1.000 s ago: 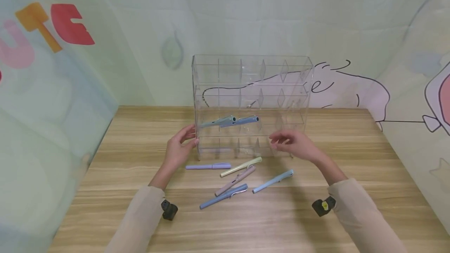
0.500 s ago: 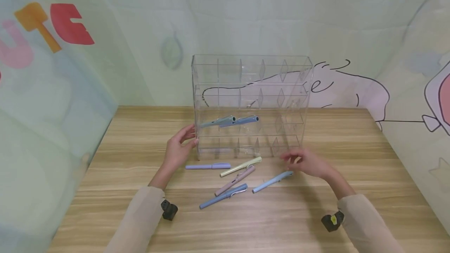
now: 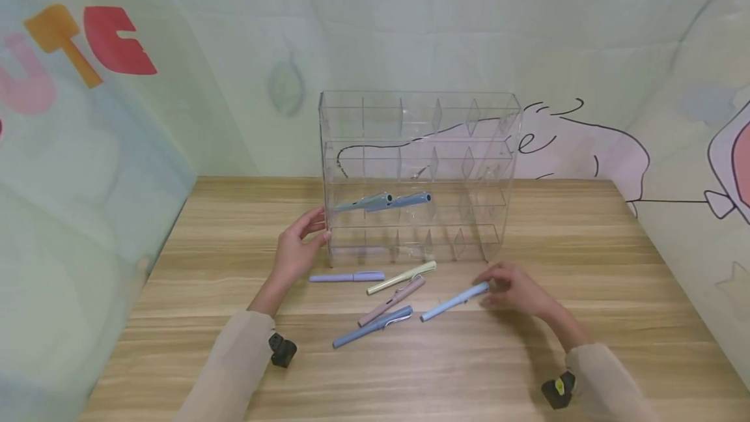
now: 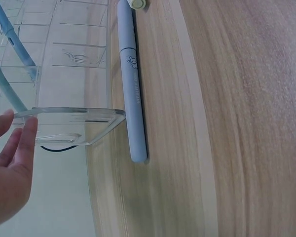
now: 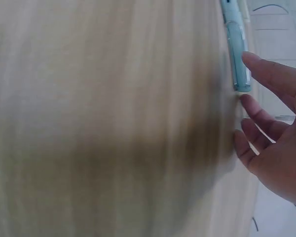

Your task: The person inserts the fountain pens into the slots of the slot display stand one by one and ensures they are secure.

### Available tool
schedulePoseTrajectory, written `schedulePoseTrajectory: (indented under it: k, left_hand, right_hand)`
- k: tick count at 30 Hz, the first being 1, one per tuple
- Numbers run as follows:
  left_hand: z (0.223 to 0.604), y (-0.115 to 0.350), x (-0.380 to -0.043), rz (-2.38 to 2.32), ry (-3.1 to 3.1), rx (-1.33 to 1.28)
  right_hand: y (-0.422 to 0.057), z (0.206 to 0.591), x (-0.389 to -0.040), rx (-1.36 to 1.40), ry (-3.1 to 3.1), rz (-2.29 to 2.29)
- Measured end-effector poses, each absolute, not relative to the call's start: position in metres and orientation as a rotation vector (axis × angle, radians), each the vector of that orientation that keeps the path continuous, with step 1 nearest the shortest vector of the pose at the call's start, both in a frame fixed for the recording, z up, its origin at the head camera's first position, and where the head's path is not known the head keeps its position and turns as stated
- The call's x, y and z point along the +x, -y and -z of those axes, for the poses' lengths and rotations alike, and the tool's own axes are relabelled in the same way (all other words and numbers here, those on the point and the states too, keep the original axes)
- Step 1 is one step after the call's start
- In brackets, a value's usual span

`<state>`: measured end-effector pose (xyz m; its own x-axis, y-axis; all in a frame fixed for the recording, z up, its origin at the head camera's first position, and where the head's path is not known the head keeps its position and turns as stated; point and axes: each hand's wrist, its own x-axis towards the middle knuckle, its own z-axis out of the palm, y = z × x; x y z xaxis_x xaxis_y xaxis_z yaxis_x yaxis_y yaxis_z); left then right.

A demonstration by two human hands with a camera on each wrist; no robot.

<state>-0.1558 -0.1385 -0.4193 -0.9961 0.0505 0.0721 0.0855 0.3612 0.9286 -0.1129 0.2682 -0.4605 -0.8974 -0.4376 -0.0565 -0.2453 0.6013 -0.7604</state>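
One light blue pen (image 3: pixel 454 302) lay at the clear rack's (image 3: pixel 419 159) five o'clock; your right hand (image 3: pixel 515 288) was spread at its two-o'clock end, where a square pinch suited best. Your left hand's (image 3: pixel 300 249) relaxed fingers touched the rack's nine-o'clock side.

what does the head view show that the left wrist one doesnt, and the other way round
Head only: the right grip, the light blue pen nearest it, the mauve pen, the slate-blue pen and the red wall letter.

Left wrist only: a small printed drawing on the lavender pen.

Both: the left grip touching the clear rack, the green pen and blue pen inside it, the lavender pen, and the pale yellow pen, though the left wrist view catches just its end.
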Motion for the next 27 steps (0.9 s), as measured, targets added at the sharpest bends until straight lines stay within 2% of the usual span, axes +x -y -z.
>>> schedulePoseTrajectory:
  k: [27]
  left_hand:
    - [0.419, 0.138, -0.156, 1.778, 2.563, -0.114]
  right_hand:
    - [-0.27, 0.475, -0.107, -0.513, -2.635, 1.154]
